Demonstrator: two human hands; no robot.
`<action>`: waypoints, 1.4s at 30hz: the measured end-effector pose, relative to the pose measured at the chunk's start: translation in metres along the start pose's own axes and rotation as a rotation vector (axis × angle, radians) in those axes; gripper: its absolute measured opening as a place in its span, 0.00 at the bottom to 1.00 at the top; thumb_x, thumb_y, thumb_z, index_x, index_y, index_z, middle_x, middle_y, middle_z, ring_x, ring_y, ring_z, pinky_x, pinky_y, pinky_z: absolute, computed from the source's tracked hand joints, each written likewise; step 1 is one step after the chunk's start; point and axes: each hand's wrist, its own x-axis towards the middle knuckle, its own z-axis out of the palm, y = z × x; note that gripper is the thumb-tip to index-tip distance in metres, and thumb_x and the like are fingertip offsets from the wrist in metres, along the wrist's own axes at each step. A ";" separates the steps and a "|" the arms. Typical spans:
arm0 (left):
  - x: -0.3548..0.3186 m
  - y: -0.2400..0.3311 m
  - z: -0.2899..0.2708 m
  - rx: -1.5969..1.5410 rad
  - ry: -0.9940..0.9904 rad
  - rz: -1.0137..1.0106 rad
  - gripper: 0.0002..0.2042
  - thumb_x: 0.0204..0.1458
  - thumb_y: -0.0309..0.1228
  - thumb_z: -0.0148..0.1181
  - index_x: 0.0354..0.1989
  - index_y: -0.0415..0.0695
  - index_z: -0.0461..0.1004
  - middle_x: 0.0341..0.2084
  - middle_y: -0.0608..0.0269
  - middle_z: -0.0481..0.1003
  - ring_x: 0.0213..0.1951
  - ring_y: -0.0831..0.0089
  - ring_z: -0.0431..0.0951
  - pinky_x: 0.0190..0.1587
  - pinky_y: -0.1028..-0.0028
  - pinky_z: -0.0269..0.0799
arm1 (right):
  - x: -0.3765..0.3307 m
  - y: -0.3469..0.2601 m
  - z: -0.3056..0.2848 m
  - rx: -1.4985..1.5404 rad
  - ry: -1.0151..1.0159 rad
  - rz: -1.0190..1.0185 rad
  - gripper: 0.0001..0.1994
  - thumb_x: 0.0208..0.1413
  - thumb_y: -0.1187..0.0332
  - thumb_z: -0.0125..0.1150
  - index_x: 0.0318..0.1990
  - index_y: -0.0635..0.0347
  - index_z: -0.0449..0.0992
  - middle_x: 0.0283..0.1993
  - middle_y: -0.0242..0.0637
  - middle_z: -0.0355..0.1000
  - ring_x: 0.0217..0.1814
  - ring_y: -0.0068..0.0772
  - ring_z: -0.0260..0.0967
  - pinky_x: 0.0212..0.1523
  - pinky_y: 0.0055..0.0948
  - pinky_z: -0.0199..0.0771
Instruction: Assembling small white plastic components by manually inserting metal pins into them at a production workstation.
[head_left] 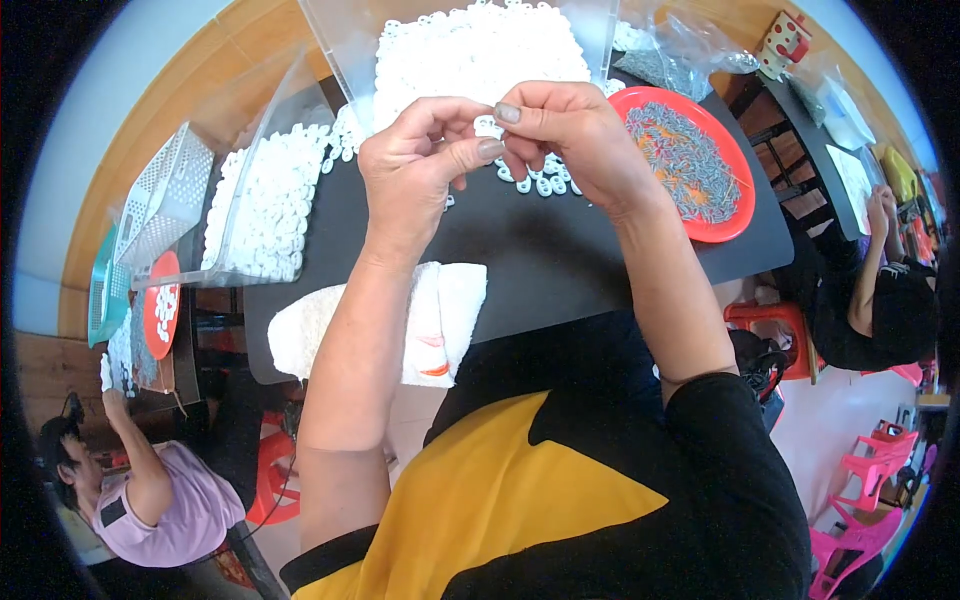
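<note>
My left hand (pixel 412 155) pinches a small white oval plastic piece (pixel 486 127) with holes between thumb and fingers. Close against it, my right hand (pixel 578 135) has its thumb and fingertips pressed together; whatever is in that pinch is hidden. Below and behind both hands, several loose white pieces (pixel 545 185) of the same kind lie on the dark table (pixel 540 260). To the right, a red round tray (pixel 738 165) holds many grey screws or plugs. A large clear bin (pixel 335 40) heaped with white pieces stands just beyond my hands.
A tilted clear bin (pixel 255 130) of white pieces stands left. A folded white towel (pixel 465 310) lies at the table's near edge under my left forearm. Plastic bags (pixel 700 45) sit at the far right. One co-worker (pixel 165 500) sits left, another (pixel 880 300) right, near pink chairs (pixel 880 465).
</note>
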 end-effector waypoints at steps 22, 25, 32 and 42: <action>0.008 -0.002 -0.010 -0.335 0.373 -0.314 0.10 0.42 0.19 0.62 0.34 0.32 0.73 0.20 0.59 0.74 0.16 0.79 0.69 0.13 0.81 0.61 | 0.027 -0.021 0.028 -0.208 0.309 0.009 0.08 0.57 0.68 0.56 0.29 0.64 0.73 0.21 0.30 0.69 0.24 0.21 0.67 0.25 0.18 0.61; 0.011 -0.019 -0.028 -0.499 0.419 -0.386 0.09 0.42 0.18 0.60 0.34 0.32 0.72 0.20 0.57 0.74 0.15 0.77 0.69 0.12 0.80 0.61 | 0.081 -0.038 0.061 -0.390 0.148 -0.179 0.07 0.55 0.68 0.58 0.32 0.64 0.75 0.24 0.30 0.71 0.27 0.19 0.68 0.27 0.18 0.62; 0.017 -0.017 -0.028 -0.528 0.469 -0.360 0.08 0.46 0.20 0.57 0.33 0.28 0.71 0.19 0.55 0.73 0.14 0.74 0.69 0.12 0.78 0.62 | 0.166 -0.030 0.146 -0.287 0.036 -0.248 0.04 0.48 0.75 0.60 0.30 0.67 0.74 0.22 0.36 0.70 0.23 0.25 0.68 0.24 0.25 0.68; 0.004 -0.027 -0.001 -0.229 0.305 -0.335 0.04 0.50 0.24 0.59 0.33 0.36 0.75 0.18 0.63 0.73 0.16 0.82 0.69 0.14 0.83 0.60 | -0.022 -0.023 -0.050 -0.587 0.526 -0.057 0.11 0.51 0.70 0.59 0.40 0.65 0.77 0.28 0.33 0.75 0.29 0.20 0.71 0.31 0.18 0.65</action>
